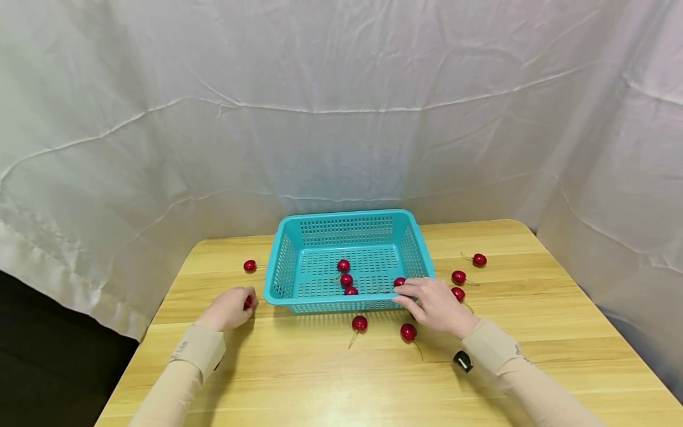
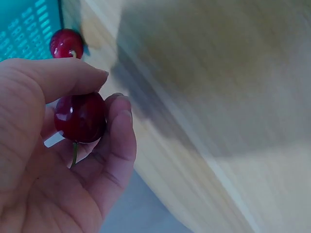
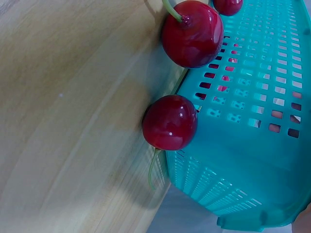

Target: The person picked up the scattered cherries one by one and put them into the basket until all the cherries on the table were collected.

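Beside the basket's left end, my left hand [image 1: 230, 308] pinches a dark red cherry [image 2: 81, 118] between thumb and fingers; its green stem points down toward the palm. My right hand [image 1: 434, 301] reaches over the near right rim of the turquoise basket [image 1: 341, 303], its thumb and fingers apart. Just past those fingertips, inside the basket, is a cherry [image 1: 399, 282], partly covered by the hand. More cherries [image 1: 346, 280] lie on the basket floor. In the right wrist view, only a sliver of the hand [image 3: 302, 224] shows at the edge.
Two stemmed cherries, one [image 1: 360, 323] at the middle and another [image 1: 408, 333] to its right, lie before the basket. Right of it are three more, including one [image 1: 479, 260] farthest back. Another cherry [image 1: 249, 266] lies left. A pale curtain [image 1: 341, 148] hangs behind the wooden table [image 1: 320, 379].
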